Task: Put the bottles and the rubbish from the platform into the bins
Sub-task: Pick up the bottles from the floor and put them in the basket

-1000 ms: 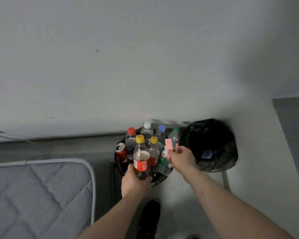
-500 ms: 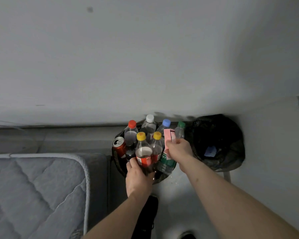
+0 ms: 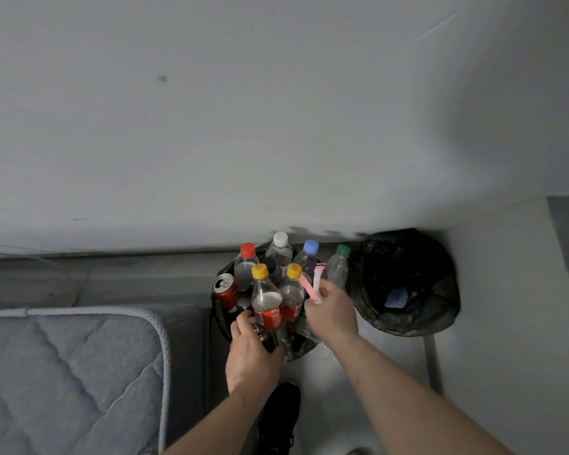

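Gripping the yellow-capped cola bottle (image 3: 267, 310) low on its body, the left hand (image 3: 252, 354) curls around it at the 6 o'clock edge of the crowded bottle bin (image 3: 220, 318). It looks nearly empty: light, smooth and thin-walled, so the waist suits best. The right hand (image 3: 330, 311) pinches a limp pink wrapper (image 3: 312, 284); the black-lined bin (image 3: 404, 282) sits at 3 o'clock.

Both forearms are bare to the lower edge of the view, with no sleeve, watch or band showing on either wrist. The left hand (image 3: 252, 351) and the right hand (image 3: 332, 311) wear no gloves, and no ring can be made out, though the dim light blurs the fingers. Below them shows a black shoe (image 3: 281, 418), seemingly laced.
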